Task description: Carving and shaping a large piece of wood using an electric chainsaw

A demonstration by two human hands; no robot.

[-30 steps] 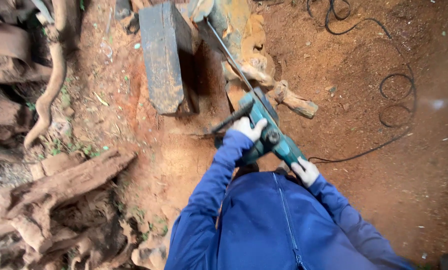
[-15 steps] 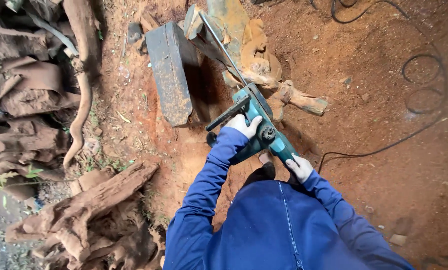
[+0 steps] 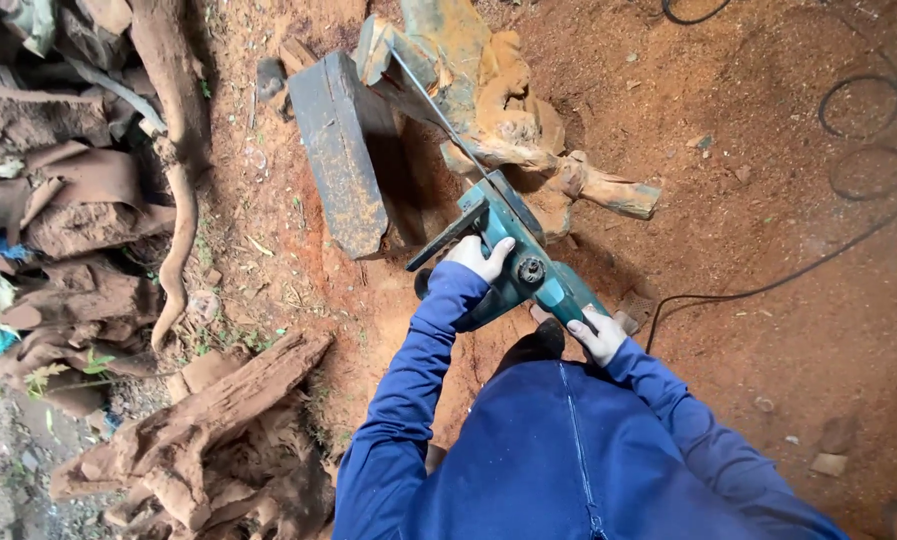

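Note:
I hold a teal electric chainsaw (image 3: 513, 255) with both hands, which wear white gloves. My left hand (image 3: 480, 258) grips its front handle. My right hand (image 3: 599, 335) grips the rear handle. The saw's thin bar (image 3: 438, 110) points up and away, lying against a gnarled orange-brown root piece (image 3: 488, 95) on the red earth. A dark rectangular wooden block (image 3: 338, 150) lies just left of the bar. My blue sleeves and jacket fill the lower middle.
A black power cable (image 3: 848, 120) loops over the dirt at right and runs back to the saw. Piles of twisted roots and wood (image 3: 98, 200) crowd the left side, with another root chunk (image 3: 208, 420) at lower left. Sawdust covers the ground.
The view has drifted slightly, so the root piece and block sit a little lower in the frame. Both hands keep the same grip on the saw.

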